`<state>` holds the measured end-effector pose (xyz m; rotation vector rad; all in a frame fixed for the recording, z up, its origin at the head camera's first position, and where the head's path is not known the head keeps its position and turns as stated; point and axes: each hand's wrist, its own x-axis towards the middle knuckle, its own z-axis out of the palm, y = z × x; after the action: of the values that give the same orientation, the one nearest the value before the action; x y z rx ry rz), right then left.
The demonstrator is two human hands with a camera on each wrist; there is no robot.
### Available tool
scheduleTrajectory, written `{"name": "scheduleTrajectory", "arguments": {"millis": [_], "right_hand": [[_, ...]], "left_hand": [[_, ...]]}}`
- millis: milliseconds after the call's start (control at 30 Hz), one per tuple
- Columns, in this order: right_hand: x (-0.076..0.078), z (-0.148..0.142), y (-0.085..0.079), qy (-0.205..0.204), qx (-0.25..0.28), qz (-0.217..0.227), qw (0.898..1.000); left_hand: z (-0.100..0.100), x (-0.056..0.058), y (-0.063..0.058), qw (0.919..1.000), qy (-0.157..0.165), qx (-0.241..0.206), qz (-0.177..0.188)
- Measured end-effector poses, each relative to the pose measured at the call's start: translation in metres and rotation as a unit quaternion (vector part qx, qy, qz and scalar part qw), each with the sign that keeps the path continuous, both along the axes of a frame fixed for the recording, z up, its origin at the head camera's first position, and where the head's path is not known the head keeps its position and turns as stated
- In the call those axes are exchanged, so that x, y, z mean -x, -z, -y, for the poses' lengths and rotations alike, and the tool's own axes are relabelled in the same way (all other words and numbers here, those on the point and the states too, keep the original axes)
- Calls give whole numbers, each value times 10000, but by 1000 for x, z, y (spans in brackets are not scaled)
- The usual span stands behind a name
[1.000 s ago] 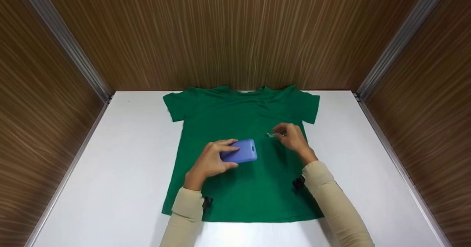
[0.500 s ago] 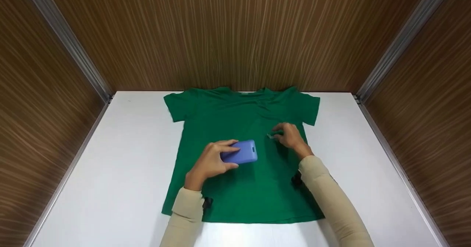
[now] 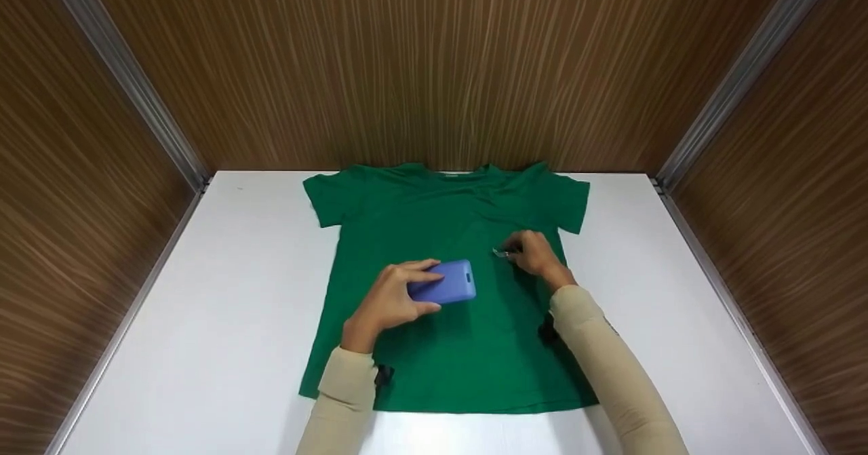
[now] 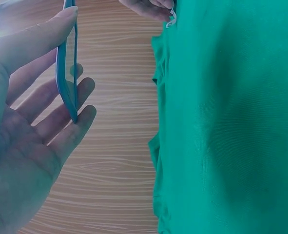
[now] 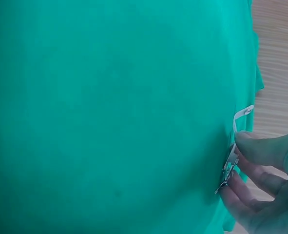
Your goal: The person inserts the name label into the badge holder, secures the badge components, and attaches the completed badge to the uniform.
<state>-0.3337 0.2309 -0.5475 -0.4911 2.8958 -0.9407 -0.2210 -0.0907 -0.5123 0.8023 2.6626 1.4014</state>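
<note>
Left hand (image 3: 392, 298) holds a purple-blue case (image 3: 447, 284), thumb along its near edge, fingers along the far edge and partly over the top face. Case sits in the air over the middle of the green T-shirt (image 3: 420, 224), well apart from the cloth, its slot (image 3: 468, 277) end pointing right toward the other hand. Left wrist view has the case edge-on between thumb and fingers, fingers spread and only slightly bent. Right hand (image 3: 539, 255) pinches a small metal clip (image 5: 230, 165) between thumb and fingers, narrow grip; a pale strap (image 5: 241, 113) runs off the clip's far end. Clip is right by the shirt surface, right of the case; can't tell whether it touches the cloth. Clip and case are apart from each other. T-shirt lies spread on the white bench (image 3: 237, 292), neck at the far edge, hem near the person, both short sleeves out to the sides, some wrinkles below the neckline. Shadows of both hands fall on the fabric. Person wears beige sleeves (image 3: 614, 367), with a dark device (image 3: 384, 375) at each wrist. Wood-grain panels (image 3: 434, 68) stand at the back and both sides, grey metal strips (image 3: 135, 89) at the corners.
</note>
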Motion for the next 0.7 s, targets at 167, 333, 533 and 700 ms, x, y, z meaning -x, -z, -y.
{"name": "scheduleTrajectory", "arguments": {"millis": [167,333,533,700], "right_hand": [[4,-1,2,-9,-70,86,9999],[8,-3,4,-189,-88,-66,9998],[10,-5,5,-223,-84,1,9997],[10,-6,6,-174,-18,33,9998]], "left_hand": [[0,1,0,10000,37,-13,-6],[0,3,2,9999,65,-16,-106],[0,4,2,9999,47,-17,-127],[1,3,3,9999,37,-43,-109]]}}
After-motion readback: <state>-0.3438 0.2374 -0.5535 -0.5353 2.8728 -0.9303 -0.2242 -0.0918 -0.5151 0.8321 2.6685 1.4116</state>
